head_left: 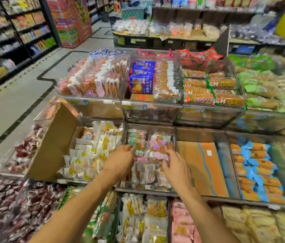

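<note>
Both my hands reach into a clear plastic bin (174,137) in the middle tier of a snack display. My left hand (120,162) pinches the lower edge of an upright green-labelled snack packet (136,139) at the bin's back left. My right hand (175,166) lies with its fingers spread on pink-labelled snack packets (161,146) at the bin's back right. Several white-labelled packets (143,172) lie flat between the two hands. The image is somewhat blurred.
A cardboard box (54,148) of white and yellow packets stands left of the bin. A nearly empty compartment lined with orange cardboard (201,165) is to the right, then blue-wrapped rolls (255,169). Fuller bins sit above and below. A tiled aisle (15,102) runs on the left.
</note>
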Demonstrator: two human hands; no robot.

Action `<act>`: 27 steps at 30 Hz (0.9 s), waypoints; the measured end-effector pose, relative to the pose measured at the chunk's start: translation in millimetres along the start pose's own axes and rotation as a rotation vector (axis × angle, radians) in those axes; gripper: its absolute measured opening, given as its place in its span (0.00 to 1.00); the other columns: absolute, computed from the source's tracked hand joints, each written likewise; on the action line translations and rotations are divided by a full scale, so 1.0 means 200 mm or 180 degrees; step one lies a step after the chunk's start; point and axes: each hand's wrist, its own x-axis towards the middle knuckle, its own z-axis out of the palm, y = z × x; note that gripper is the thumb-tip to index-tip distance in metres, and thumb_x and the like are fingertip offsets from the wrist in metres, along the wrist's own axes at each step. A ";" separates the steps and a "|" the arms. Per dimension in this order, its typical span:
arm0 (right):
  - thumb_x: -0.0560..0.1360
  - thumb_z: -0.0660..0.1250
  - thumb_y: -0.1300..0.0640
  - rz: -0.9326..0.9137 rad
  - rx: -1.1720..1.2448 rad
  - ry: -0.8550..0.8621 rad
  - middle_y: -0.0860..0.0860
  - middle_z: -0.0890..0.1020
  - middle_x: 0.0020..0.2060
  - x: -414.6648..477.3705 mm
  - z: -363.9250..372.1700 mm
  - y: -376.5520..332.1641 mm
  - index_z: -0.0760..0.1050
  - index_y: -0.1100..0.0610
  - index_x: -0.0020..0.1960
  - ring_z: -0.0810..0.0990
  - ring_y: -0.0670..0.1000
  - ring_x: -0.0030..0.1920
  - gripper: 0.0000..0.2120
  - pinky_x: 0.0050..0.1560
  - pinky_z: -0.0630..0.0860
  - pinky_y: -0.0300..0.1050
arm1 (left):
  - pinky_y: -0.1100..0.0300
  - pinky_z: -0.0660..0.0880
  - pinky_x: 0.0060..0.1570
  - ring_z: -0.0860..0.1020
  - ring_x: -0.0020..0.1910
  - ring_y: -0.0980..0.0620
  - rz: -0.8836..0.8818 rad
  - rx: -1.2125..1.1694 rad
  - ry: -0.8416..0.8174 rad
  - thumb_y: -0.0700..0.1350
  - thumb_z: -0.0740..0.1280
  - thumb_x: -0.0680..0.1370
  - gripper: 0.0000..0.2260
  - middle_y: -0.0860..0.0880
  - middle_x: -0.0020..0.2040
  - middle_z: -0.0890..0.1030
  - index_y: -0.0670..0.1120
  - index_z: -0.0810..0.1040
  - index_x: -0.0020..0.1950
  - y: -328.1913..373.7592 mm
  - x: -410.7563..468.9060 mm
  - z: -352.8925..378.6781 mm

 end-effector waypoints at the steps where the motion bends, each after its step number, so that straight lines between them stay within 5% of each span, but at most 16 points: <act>1: 0.82 0.68 0.56 0.0071 0.0025 0.0022 0.46 0.80 0.62 -0.01 0.01 -0.01 0.72 0.51 0.73 0.81 0.48 0.55 0.19 0.56 0.76 0.45 | 0.47 0.63 0.80 0.67 0.78 0.42 0.0156 0.0082 0.0006 0.38 0.64 0.83 0.26 0.41 0.80 0.68 0.42 0.64 0.81 -0.01 0.05 0.01; 4: 0.82 0.68 0.53 0.0307 0.0012 0.0116 0.44 0.80 0.61 -0.03 0.04 0.01 0.73 0.48 0.70 0.82 0.50 0.56 0.17 0.51 0.77 0.47 | 0.47 0.60 0.81 0.65 0.79 0.41 0.0540 0.0386 -0.0042 0.39 0.66 0.82 0.27 0.40 0.80 0.66 0.41 0.64 0.80 -0.03 0.20 0.04; 7: 0.81 0.67 0.50 0.0477 -0.0026 0.0165 0.42 0.81 0.60 -0.04 0.04 0.02 0.72 0.43 0.68 0.83 0.50 0.54 0.16 0.49 0.81 0.50 | 0.46 0.53 0.82 0.56 0.83 0.41 0.0551 0.0658 -0.0247 0.50 0.64 0.85 0.32 0.41 0.84 0.56 0.42 0.54 0.84 -0.05 0.33 0.06; 10: 0.80 0.67 0.48 0.0473 -0.0092 0.0115 0.39 0.80 0.57 -0.03 0.05 0.06 0.69 0.39 0.65 0.83 0.49 0.52 0.14 0.47 0.83 0.53 | 0.45 0.50 0.83 0.52 0.84 0.40 0.0464 0.0842 -0.0493 0.43 0.58 0.86 0.31 0.40 0.85 0.51 0.41 0.46 0.85 -0.06 0.38 0.07; 15: 0.81 0.67 0.49 0.0420 -0.0116 0.0111 0.40 0.81 0.59 0.04 0.05 0.06 0.70 0.42 0.66 0.83 0.48 0.54 0.15 0.49 0.83 0.53 | 0.49 0.67 0.72 0.72 0.70 0.43 0.0365 0.0849 -0.0433 0.39 0.65 0.81 0.22 0.42 0.71 0.73 0.43 0.67 0.75 -0.05 0.36 0.10; 22: 0.81 0.67 0.50 0.0158 -0.0195 0.0021 0.44 0.81 0.64 0.16 0.05 0.04 0.69 0.45 0.71 0.83 0.49 0.54 0.19 0.51 0.84 0.53 | 0.52 0.73 0.65 0.73 0.56 0.48 0.0305 0.0645 -0.0399 0.37 0.69 0.78 0.16 0.47 0.59 0.73 0.46 0.74 0.65 -0.07 0.39 0.10; 27: 0.81 0.68 0.49 0.0003 -0.0308 -0.0060 0.47 0.80 0.64 0.25 0.06 0.02 0.71 0.49 0.71 0.80 0.52 0.62 0.19 0.58 0.80 0.53 | 0.51 0.72 0.63 0.73 0.58 0.46 0.0323 0.0901 -0.0511 0.41 0.67 0.81 0.11 0.46 0.60 0.77 0.46 0.78 0.63 -0.06 0.41 0.07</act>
